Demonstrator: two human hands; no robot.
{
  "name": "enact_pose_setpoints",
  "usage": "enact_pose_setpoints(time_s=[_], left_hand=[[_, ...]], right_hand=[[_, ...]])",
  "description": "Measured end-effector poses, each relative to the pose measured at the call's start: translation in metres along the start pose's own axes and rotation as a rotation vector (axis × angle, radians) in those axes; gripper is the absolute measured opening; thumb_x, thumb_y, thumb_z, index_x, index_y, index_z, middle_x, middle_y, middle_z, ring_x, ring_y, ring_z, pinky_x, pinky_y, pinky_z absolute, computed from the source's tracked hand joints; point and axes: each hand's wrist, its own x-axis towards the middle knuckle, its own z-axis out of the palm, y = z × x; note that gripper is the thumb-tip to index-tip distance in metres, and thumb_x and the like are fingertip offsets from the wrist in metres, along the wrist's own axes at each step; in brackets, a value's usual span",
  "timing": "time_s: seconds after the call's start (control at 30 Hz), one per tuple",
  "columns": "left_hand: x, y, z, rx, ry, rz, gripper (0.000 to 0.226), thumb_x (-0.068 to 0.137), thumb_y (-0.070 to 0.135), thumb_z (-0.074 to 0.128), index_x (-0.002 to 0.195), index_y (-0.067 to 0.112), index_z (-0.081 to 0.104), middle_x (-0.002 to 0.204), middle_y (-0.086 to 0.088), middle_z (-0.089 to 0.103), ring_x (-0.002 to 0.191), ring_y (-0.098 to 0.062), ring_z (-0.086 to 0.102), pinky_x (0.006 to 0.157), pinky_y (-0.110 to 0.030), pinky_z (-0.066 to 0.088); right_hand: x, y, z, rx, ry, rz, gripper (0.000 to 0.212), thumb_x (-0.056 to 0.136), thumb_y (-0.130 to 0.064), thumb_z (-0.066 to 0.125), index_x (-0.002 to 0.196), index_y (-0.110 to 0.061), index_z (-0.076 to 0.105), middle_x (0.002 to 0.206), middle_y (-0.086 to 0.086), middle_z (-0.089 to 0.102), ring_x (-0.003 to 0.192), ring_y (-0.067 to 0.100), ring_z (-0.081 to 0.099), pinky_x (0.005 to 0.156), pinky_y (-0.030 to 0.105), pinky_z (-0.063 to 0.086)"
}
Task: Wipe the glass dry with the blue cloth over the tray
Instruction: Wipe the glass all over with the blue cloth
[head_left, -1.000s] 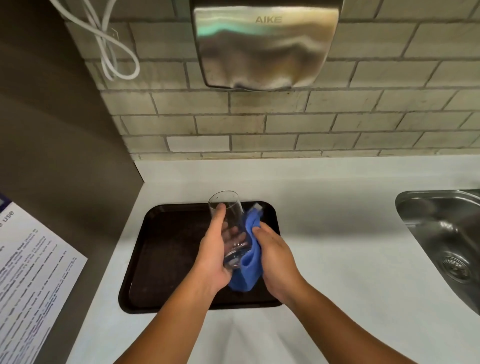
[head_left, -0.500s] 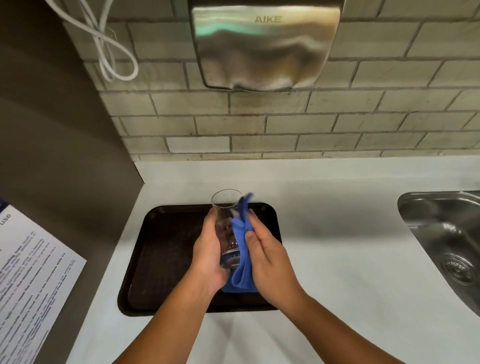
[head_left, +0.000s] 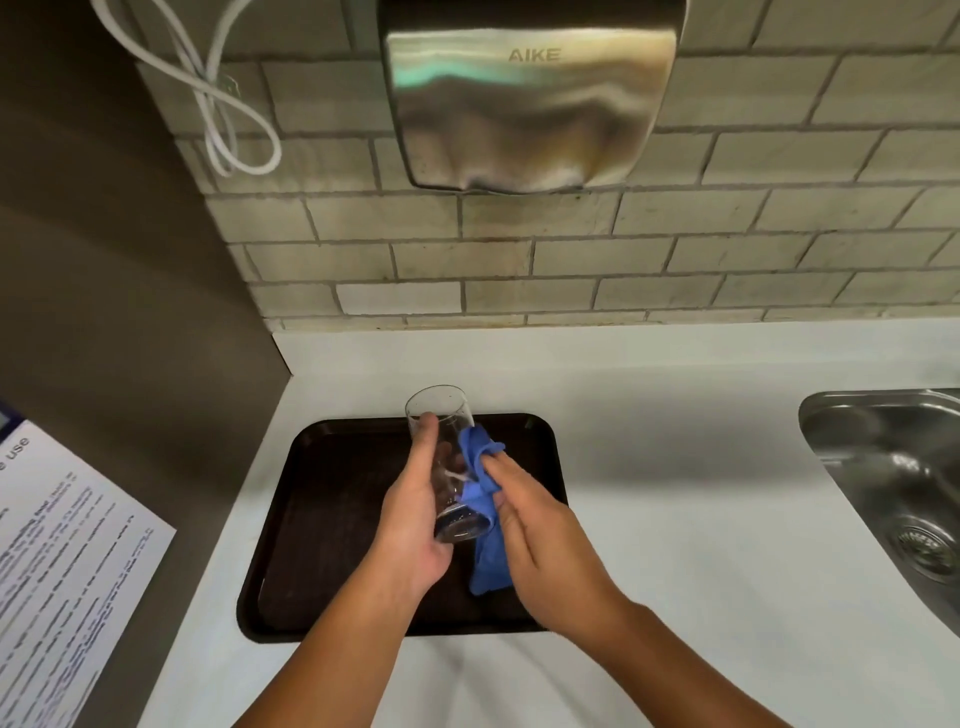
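Note:
A clear drinking glass (head_left: 448, 434) is held tilted, mouth away from me, above the dark brown tray (head_left: 322, 519). My left hand (head_left: 415, 514) grips it from the left, thumb up near the rim. A blue cloth (head_left: 485, 525) lies against the glass's right side and hangs down past its base. My right hand (head_left: 540, 530) presses the cloth onto the glass with flat fingers. The far side of the glass is partly hidden by the cloth and fingers.
The tray lies on a white counter (head_left: 675, 467). A steel sink (head_left: 898, 483) is at the right. A metal hand dryer (head_left: 530, 93) hangs on the brick wall above. A white cable (head_left: 223, 119) loops at upper left. A printed notice (head_left: 57, 566) sits at the left.
My right hand and the cloth slid up along the glass toward its rim, then came back down its right side. The glass stayed in my left hand, tilting slightly.

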Motion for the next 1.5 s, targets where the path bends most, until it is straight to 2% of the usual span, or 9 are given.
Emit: enact_pose_setpoints(time_s=[0.13, 0.3, 0.37, 0.47, 0.6, 0.9, 1.03, 1.2, 1.5], left_hand=[[0.001, 0.003, -0.001, -0.070, 0.046, -0.027, 0.079, 0.086, 0.073, 0.077, 0.131, 0.008, 0.082, 0.129, -0.026, 0.081, 0.118, -0.040, 0.080, 0.096, -0.048, 0.064], [0.005, 0.003, -0.002, -0.254, 0.016, -0.097, 0.068, 0.097, 0.068, 0.067, 0.087, 0.006, 0.091, 0.089, -0.018, 0.085, 0.076, -0.034, 0.086, 0.065, -0.045, 0.070], [0.004, 0.000, 0.002, -0.289, 0.021, -0.112, 0.068, 0.101, 0.063, 0.063, 0.083, 0.004, 0.090, 0.086, -0.018, 0.085, 0.072, -0.034, 0.086, 0.060, -0.044, 0.070], [0.001, -0.004, 0.008, -0.329, 0.015, -0.130, 0.065, 0.106, 0.061, 0.057, 0.106, 0.004, 0.086, 0.090, -0.020, 0.086, 0.071, -0.033, 0.086, 0.057, -0.043, 0.070], [-0.004, -0.002, 0.015, -0.359, 0.006, -0.159, 0.068, 0.110, 0.062, 0.049, 0.119, 0.001, 0.078, 0.099, -0.025, 0.087, 0.076, -0.038, 0.087, 0.054, -0.046, 0.069], [-0.005, -0.004, 0.014, -0.305, 0.054, -0.195, 0.069, 0.098, 0.067, 0.067, 0.114, 0.001, 0.079, 0.094, -0.022, 0.086, 0.073, -0.036, 0.087, 0.074, -0.045, 0.063], [-0.004, -0.008, 0.013, -0.126, 0.091, -0.077, 0.065, 0.105, 0.064, 0.059, 0.119, 0.005, 0.083, 0.106, -0.021, 0.087, 0.088, -0.032, 0.088, 0.071, -0.038, 0.067], [-0.006, -0.004, 0.015, 0.019, 0.092, -0.035, 0.071, 0.099, 0.067, 0.065, 0.134, 0.007, 0.076, 0.121, -0.021, 0.085, 0.097, -0.032, 0.086, 0.071, -0.040, 0.068], [-0.007, -0.008, 0.015, 0.359, 0.223, 0.045, 0.068, 0.099, 0.063, 0.070, 0.142, 0.012, 0.063, 0.114, -0.016, 0.084, 0.091, -0.028, 0.087, 0.062, -0.036, 0.069]], right_hand=[[-0.006, -0.001, -0.001, 0.016, 0.046, 0.071, 0.041, 0.116, -0.018, 0.038, 0.131, -0.051, 0.056, 0.119, -0.004, 0.074, 0.107, 0.015, 0.070, 0.092, 0.025, 0.058], [-0.019, -0.002, 0.006, -0.193, 0.039, -0.081, 0.041, 0.112, -0.042, 0.044, 0.134, -0.026, 0.075, 0.119, 0.006, 0.068, 0.099, 0.032, 0.047, 0.111, 0.023, 0.041], [-0.018, -0.011, 0.001, -0.257, -0.026, -0.166, 0.046, 0.111, -0.041, 0.038, 0.145, -0.025, 0.065, 0.137, -0.011, 0.062, 0.144, 0.014, 0.049, 0.123, 0.022, 0.033], [-0.014, -0.010, -0.001, -0.337, -0.023, -0.149, 0.050, 0.109, -0.017, 0.049, 0.158, -0.024, 0.050, 0.165, 0.001, 0.052, 0.151, 0.017, 0.051, 0.127, 0.030, 0.036], [-0.007, -0.002, -0.005, -0.540, 0.048, -0.315, 0.067, 0.082, 0.023, 0.072, 0.144, -0.001, 0.064, 0.166, 0.023, 0.042, 0.149, 0.042, 0.048, 0.113, 0.037, 0.049], [0.000, 0.011, -0.002, -0.534, -0.022, -0.445, 0.070, 0.086, 0.015, 0.075, 0.150, -0.011, 0.060, 0.166, 0.015, 0.047, 0.156, 0.040, 0.039, 0.123, 0.052, 0.041], [0.009, 0.017, -0.011, 0.088, 0.034, -0.142, 0.045, 0.109, -0.011, 0.043, 0.149, -0.018, 0.062, 0.155, -0.003, 0.063, 0.147, 0.011, 0.056, 0.121, 0.029, 0.044], [0.018, 0.025, -0.010, 0.838, 0.085, 0.470, 0.040, 0.114, -0.009, 0.044, 0.128, -0.022, 0.079, 0.128, 0.012, 0.080, 0.118, 0.029, 0.076, 0.094, 0.033, 0.061], [0.009, 0.019, 0.011, 1.192, 0.091, 0.512, 0.040, 0.111, -0.013, 0.042, 0.132, -0.018, 0.076, 0.131, 0.021, 0.077, 0.110, 0.031, 0.079, 0.088, 0.036, 0.065]])
